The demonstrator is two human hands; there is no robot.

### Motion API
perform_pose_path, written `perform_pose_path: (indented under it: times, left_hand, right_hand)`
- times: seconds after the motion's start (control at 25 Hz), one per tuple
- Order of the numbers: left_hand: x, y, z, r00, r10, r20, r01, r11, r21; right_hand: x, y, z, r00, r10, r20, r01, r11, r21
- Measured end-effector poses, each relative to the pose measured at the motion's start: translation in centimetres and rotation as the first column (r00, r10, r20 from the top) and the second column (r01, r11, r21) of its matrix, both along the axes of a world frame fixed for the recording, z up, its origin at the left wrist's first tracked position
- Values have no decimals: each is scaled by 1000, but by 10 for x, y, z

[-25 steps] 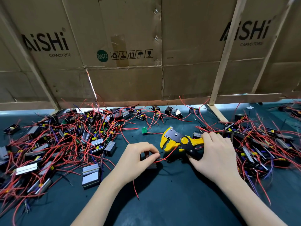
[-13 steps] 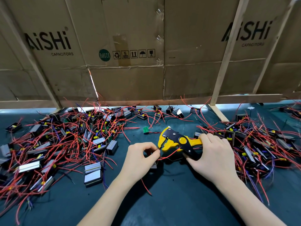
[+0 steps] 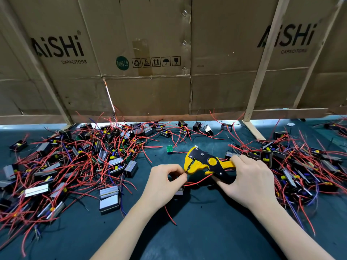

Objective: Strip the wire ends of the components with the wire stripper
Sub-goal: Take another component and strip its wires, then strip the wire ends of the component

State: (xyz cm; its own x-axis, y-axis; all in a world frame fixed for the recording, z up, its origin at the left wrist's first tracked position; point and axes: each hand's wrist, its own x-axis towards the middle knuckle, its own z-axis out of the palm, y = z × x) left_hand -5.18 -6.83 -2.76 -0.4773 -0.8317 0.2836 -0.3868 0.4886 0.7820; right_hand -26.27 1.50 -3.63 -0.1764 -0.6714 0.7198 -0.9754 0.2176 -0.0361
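Wire [image 3: 199, 181] end is sitting at the stripper [image 3: 204, 163] mouth mid-surface; I'm pinching it with left hand [image 3: 165, 182] to feed it, right hand [image 3: 249, 177] gripping the handles, ready to squeeze.

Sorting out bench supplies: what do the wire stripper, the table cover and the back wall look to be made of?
Wire stripper: glossy yellow plastic with matt black plates, probably metal, showing rivets. Table cover: dark teal matt mat, possibly rubber. Back wall: brown corrugated cardboard, creased, printed and stapled.
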Motion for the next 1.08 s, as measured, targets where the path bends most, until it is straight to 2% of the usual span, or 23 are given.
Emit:
perform_pose_path:
  times: [0.36, 0.6, 0.8, 0.92, 1.0, 1.08]
  left_hand:
    - [2, -4, -2, 1000, -15, 12, 15, 1000, -26]
    - [4, -8, -3, 994, -102, 38, 104, 994, -37]
    - [10, -12, -4, 946, -322, -22, 319, 921, 226]
    - [11, -15, -5, 948, -311, -68, 318, 922, 222]
    - [12, -15, -5, 935, -344, -80, 353, 893, 279]
    - [13, -14, -4, 914, -402, -50, 397, 863, 311]
  right_hand:
    - [1, 1, 2, 997, -41, 61, 35, 994, 103]
    - [-1, 0, 3, 995, -81, 52, 76, 992, 102]
    - [-1, 2, 3, 994, -91, 55, 83, 988, 130]
    - [0, 2, 3, 996, -74, 48, 67, 989, 133]
    - [-1, 1, 4, 995, -87, 54, 79, 988, 134]
    - [-7, 1, 8, 981, -147, 124, 131, 983, 130]
